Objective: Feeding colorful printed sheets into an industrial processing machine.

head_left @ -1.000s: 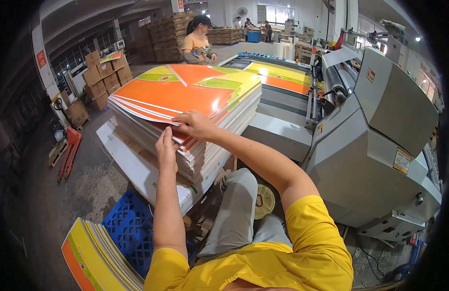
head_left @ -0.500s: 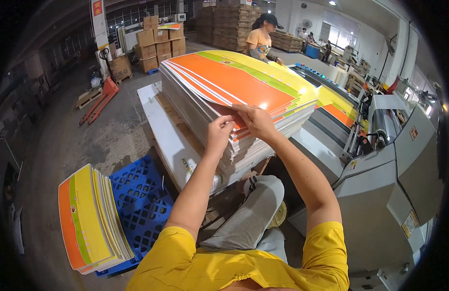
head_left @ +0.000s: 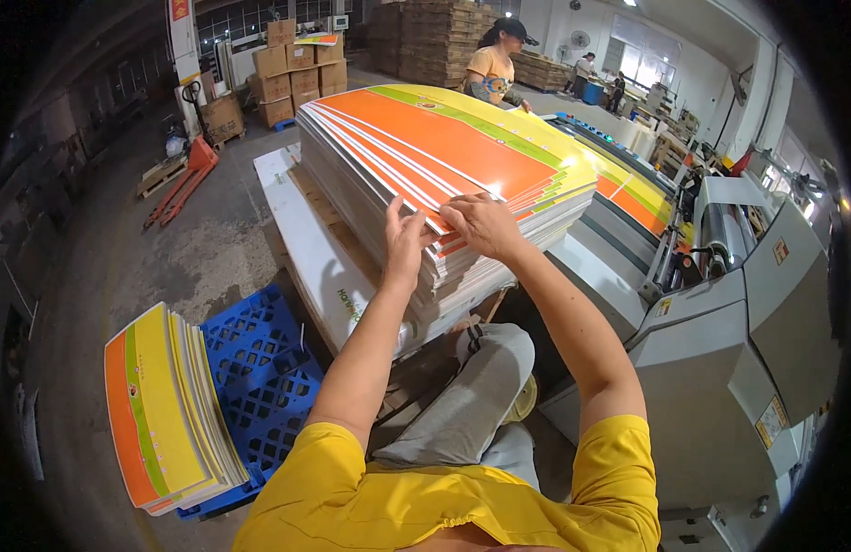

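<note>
A tall stack of large printed sheets (head_left: 444,138), orange, green and yellow on top with white edges, stands before me. Its upper sheets lie slightly fanned, so several white edges show side by side. At the near corner, my right hand (head_left: 485,226) has its fingers curled on the sheets, thumb toward the left hand. Beside that corner, along the left edge, my left hand (head_left: 405,241) has its fingers raised and apart, holding nothing that I can see. Its fingertips are close to the sheet edge; whether they touch it is unclear.
A smaller pile of like sheets (head_left: 159,405) lies on a blue plastic pallet (head_left: 260,368) at lower left. A grey machine (head_left: 701,368) stands close on the right. Beyond the stack is a co-worker (head_left: 494,69). A red pallet jack (head_left: 191,175) and cartons (head_left: 278,87) are farther left.
The lifted near corner of the top sheets has come down, and more fanned edges show. My left hand has gone from a pinch to spread fingers; my right hand has curled over the corner.
</note>
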Available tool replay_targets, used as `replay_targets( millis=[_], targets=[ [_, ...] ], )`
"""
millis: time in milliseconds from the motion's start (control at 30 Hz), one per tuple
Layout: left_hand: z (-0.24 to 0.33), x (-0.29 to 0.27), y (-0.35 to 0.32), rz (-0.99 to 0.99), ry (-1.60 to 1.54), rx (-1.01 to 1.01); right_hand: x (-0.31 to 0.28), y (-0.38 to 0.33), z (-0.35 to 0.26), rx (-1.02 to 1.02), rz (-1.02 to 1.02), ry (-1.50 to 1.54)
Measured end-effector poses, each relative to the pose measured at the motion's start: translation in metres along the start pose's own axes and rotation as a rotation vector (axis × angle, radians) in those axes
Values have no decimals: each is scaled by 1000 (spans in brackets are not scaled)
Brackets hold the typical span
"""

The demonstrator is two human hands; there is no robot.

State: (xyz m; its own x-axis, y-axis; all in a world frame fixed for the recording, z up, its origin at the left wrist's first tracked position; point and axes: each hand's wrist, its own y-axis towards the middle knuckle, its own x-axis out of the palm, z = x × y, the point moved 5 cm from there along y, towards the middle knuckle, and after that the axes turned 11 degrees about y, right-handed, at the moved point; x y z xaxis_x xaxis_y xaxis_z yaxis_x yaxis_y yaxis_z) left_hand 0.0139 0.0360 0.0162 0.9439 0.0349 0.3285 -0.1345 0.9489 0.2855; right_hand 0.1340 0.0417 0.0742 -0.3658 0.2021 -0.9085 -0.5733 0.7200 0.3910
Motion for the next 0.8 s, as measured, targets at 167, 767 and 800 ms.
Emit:
replay_targets(
  millis=[167,767,800],
  targets=[
    [0,1,2,-35,4,0,8,-3,9,116,-78,-25],
    [0,-2,4,-92,-128,-35,-4,23,10,284,18,539],
    [-1,-3,5,-99,-127,-39,-2,25,15,341,15,589]
  ],
)
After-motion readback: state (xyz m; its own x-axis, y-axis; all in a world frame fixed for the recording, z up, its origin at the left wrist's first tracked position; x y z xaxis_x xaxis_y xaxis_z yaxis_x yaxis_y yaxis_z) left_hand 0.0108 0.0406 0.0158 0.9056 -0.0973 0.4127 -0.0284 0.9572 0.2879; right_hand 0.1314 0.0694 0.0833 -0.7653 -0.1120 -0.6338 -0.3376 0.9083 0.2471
